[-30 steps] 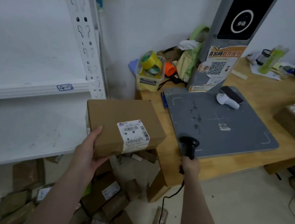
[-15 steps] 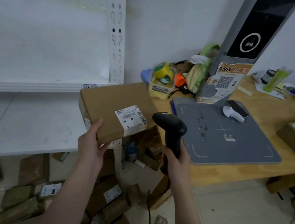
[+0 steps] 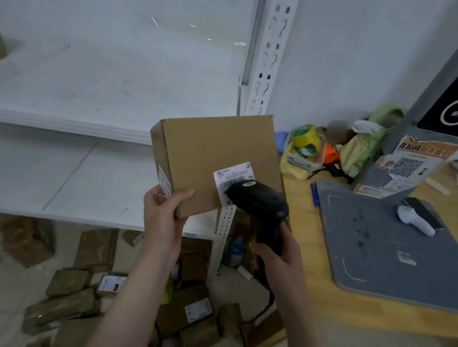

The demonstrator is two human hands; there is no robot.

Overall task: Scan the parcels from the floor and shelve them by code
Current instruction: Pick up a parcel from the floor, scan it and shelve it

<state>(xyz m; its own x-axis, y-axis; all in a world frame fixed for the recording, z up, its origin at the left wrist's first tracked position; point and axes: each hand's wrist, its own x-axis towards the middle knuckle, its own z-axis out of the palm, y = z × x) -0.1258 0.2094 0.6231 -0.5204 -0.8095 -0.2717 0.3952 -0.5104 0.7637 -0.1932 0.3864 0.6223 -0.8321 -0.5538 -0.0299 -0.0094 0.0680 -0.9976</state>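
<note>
Box [image 3: 216, 153]: mid-view, held up in the air in front of the shelf [image 3: 48, 122] post, tilted, label [image 3: 232, 175] side up.
Left hand [image 3: 164, 217]: grips the box's corner at 7 o'clock, thumb on top, fingers curled round the side.
Right hand [image 3: 276, 257]: closed round the scanner [image 3: 259, 204] grip, at 5 o'clock of the box.
Scanner: its head lies over the label's 5 o'clock part; whether it touches or sits just above, I cannot tell.
Misread: probably the main risk. The head hides part of the code and sits very close, so the beam may not take in the whole code. Backing off toward 5 o'clock would likely cure it.
Wrong code: a second sticker [image 3: 164, 182] sits on the box's side at 8 o'clock, just by the thumb. A stray sweep could pick that one up, and the box would then go to the wrong shelf.
Drop: one hand holds one corner, and the bulk of the box hangs out toward 1 o'clock. A push from the scanner could twist it loose onto the parcels [image 3: 189, 315] on the floor at 6 o'clock.
Cord [image 3: 265, 306]: runs from the grip down to 6 o'clock, among those parcels. A turn toward the shelf at 10 o'clock could snag it and jerk the scanner.
Surface [image 3: 309, 247]: its edge is just beside the right hand at 3 o'clock, so a quick swing could knock the scanner against it.
Shelf tags: too small to read here, so a wrong slot cannot be ruled out.
</note>
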